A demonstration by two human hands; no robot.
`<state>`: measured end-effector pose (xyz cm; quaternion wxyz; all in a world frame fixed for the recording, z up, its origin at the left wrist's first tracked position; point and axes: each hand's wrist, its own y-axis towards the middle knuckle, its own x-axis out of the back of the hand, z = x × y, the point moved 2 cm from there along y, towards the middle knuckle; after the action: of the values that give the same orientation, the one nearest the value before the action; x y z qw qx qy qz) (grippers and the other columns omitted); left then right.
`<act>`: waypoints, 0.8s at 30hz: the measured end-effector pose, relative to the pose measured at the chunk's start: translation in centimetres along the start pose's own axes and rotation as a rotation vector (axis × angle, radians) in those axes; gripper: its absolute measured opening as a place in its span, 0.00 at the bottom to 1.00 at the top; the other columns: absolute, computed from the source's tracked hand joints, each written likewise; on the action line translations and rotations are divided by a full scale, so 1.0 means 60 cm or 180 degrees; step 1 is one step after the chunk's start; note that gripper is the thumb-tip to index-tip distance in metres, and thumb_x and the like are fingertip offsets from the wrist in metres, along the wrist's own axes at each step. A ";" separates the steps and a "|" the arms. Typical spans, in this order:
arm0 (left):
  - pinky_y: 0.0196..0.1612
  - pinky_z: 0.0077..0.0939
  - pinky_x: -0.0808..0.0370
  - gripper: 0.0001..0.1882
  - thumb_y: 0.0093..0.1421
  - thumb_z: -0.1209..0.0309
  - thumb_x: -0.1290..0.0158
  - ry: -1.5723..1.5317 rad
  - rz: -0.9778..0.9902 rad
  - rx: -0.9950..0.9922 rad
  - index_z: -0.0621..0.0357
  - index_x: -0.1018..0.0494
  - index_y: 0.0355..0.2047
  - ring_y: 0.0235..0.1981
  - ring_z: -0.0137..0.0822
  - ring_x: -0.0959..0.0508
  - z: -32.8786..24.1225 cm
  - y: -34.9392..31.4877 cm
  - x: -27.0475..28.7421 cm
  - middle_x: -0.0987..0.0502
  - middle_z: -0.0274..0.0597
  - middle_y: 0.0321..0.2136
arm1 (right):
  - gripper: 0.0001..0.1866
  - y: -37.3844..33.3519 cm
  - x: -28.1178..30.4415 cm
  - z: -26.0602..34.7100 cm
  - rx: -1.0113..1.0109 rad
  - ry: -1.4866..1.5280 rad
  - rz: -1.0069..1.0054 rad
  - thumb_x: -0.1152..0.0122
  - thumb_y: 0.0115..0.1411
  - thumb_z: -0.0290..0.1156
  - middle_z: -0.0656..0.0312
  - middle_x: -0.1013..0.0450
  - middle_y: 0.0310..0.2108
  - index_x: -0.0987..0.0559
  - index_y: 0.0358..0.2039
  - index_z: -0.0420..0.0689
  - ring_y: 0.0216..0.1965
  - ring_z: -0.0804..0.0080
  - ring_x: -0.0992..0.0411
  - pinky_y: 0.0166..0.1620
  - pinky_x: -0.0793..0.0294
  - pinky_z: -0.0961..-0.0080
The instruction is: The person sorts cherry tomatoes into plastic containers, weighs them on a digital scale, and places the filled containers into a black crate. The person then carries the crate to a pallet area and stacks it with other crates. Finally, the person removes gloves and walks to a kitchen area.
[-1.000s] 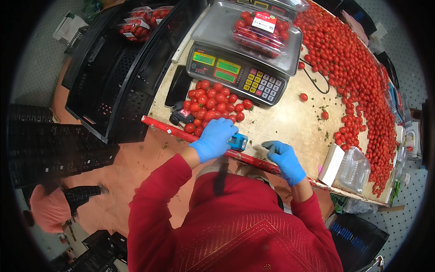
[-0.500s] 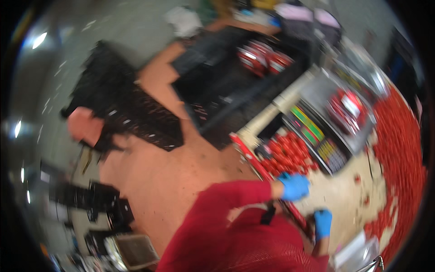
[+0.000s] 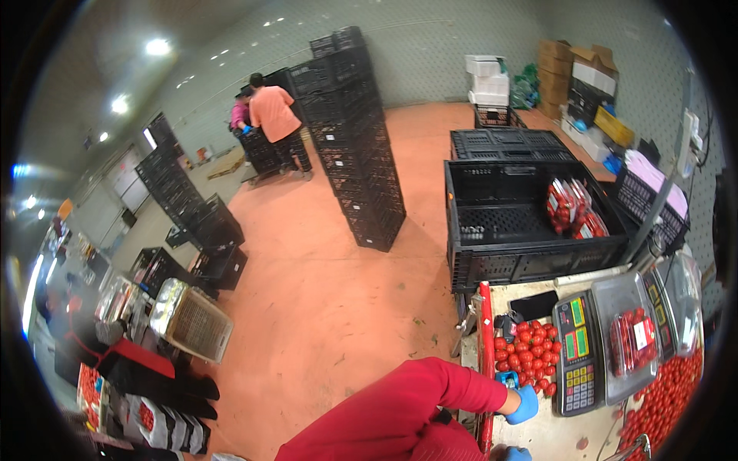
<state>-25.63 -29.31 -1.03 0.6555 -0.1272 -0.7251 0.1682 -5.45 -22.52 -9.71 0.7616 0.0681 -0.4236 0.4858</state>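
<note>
My left hand [image 3: 523, 405], in a blue glove, is over the pale worktop [image 3: 542, 434] at the near end of a pile of red cherry tomatoes [image 3: 530, 352]. A small blue patch [image 3: 506, 379] shows beside its fingers; whether it is glove or a separate item I cannot make out. Only a bit of my blue-gloved right hand [image 3: 516, 455] shows at the lower edge, its fingers hidden. Right of the pile stands a digital scale [image 3: 578, 361] with green displays. A clear pack of tomatoes [image 3: 633, 342] rests on its metal tray [image 3: 615, 384].
Beyond the worktop, a large black crate [image 3: 500, 265] holds several tomato packs [image 3: 573, 207]. More loose tomatoes [image 3: 665, 403] cover the right side. A tall stack of black crates [image 3: 354, 146] stands on the orange floor. Two people [image 3: 273, 115] handle crates at the back; another person [image 3: 115, 349] is at left.
My view has swung up and toward the room, so the worktop now sits lower right. My right hand has mostly dropped out of the lower edge. My left hand stays near the tomato pile.
</note>
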 end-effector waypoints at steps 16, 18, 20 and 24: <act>0.24 0.35 0.33 0.13 0.38 0.68 0.42 0.0323 -0.0301 0.0546 0.53 0.19 0.28 0.27 0.38 0.23 -0.023 -0.004 -0.033 0.21 0.38 0.28 | 0.09 0.010 -0.007 0.044 -0.0196 0.0507 -0.0663 0.46 0.45 0.28 0.56 0.34 0.13 0.28 0.17 0.35 0.14 0.70 0.38 0.19 0.38 0.66; 0.18 0.37 0.34 0.14 0.36 0.70 0.43 -0.0172 -0.0483 0.0303 0.62 0.20 0.26 0.22 0.39 0.24 0.003 -0.025 0.006 0.22 0.47 0.23 | 0.09 -0.020 0.004 0.060 -0.0441 0.0613 -0.0848 0.46 0.44 0.27 0.58 0.35 0.11 0.29 0.15 0.34 0.12 0.73 0.39 0.17 0.39 0.67; 0.14 0.42 0.33 0.07 0.34 0.74 0.46 -0.0180 -0.1004 -0.0145 0.63 0.24 0.17 0.15 0.45 0.25 0.006 -0.048 0.058 0.27 0.51 0.13 | 0.10 -0.047 0.025 0.081 -0.0557 0.0985 -0.0905 0.45 0.44 0.29 0.49 0.32 0.14 0.27 0.18 0.34 0.16 0.64 0.34 0.23 0.35 0.63; 0.32 0.42 0.32 0.11 0.41 0.71 0.45 0.0248 -0.0587 -0.0445 0.58 0.23 0.28 0.35 0.45 0.26 0.014 -0.047 0.179 0.27 0.45 0.31 | 0.06 -0.046 0.060 0.143 -0.0273 0.1568 -0.1442 0.40 0.50 0.26 0.57 0.27 0.21 0.24 0.25 0.36 0.23 0.73 0.31 0.29 0.30 0.74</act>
<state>-27.54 -27.61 9.83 0.6855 -0.1118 -0.7177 0.0512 -7.62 -25.92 -0.87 0.9318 0.0090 -0.2210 0.2878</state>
